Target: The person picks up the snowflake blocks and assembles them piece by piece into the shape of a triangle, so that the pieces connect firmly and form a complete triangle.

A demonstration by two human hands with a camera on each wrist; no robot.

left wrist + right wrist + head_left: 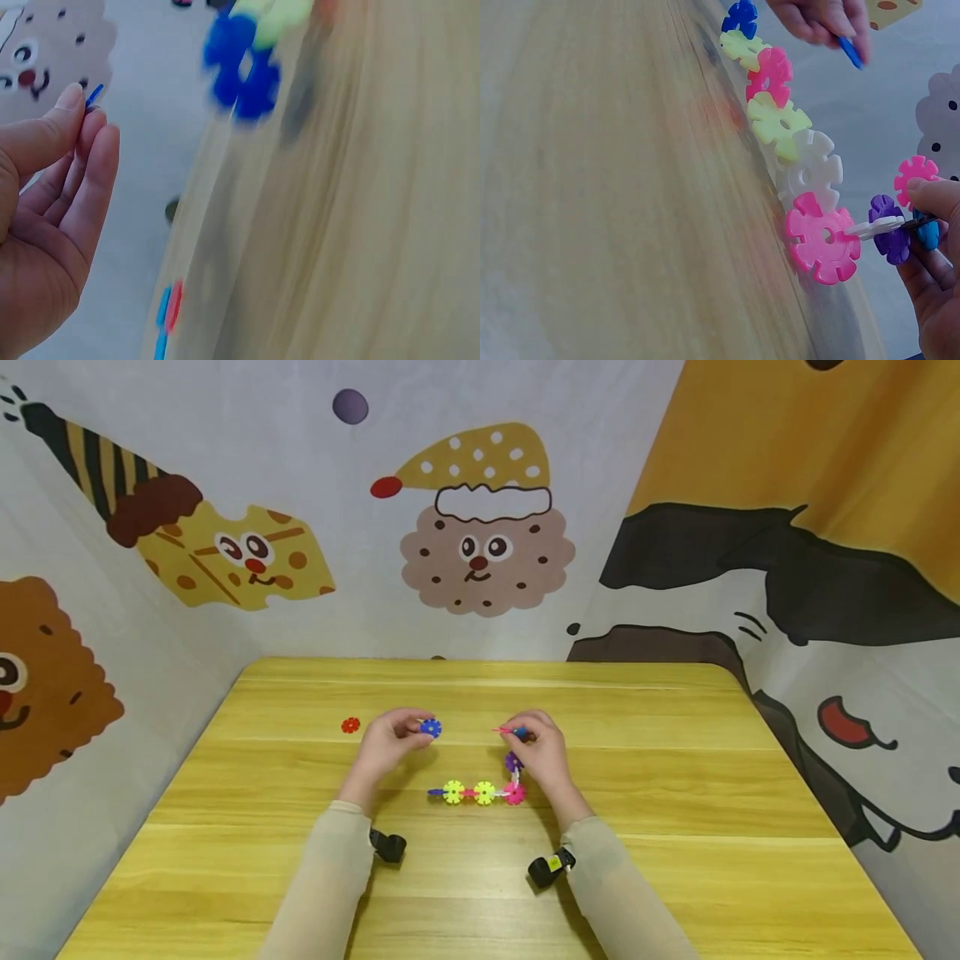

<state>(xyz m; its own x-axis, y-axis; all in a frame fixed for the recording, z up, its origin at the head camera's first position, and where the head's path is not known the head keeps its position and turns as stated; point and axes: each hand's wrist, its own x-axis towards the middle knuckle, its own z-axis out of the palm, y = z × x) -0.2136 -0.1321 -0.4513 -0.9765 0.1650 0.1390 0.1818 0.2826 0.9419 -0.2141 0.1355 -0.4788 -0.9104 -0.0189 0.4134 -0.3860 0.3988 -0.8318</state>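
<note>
Between thumb and fingers, my left hand (386,745) pinches a loose blue snowflake disc (431,727); in the left wrist view only the edge of the blue disc (94,95) shows. My right hand (543,747) grips one end of a chain of slotted discs, at a light blue disc (927,229) with a pink disc (913,180) on it. From there the chain bends through a purple disc (889,229) and a white one to a pink corner disc (823,238). White, yellow and pink discs follow leftward, ending in a dark blue disc (740,18).
A lone red disc (350,725) lies on the wooden table (675,760), left of my left hand. A black camera (387,846) sits at the left wrist and another camera (551,868) at the right. Behind the table hangs a cartoon-printed cloth (300,410).
</note>
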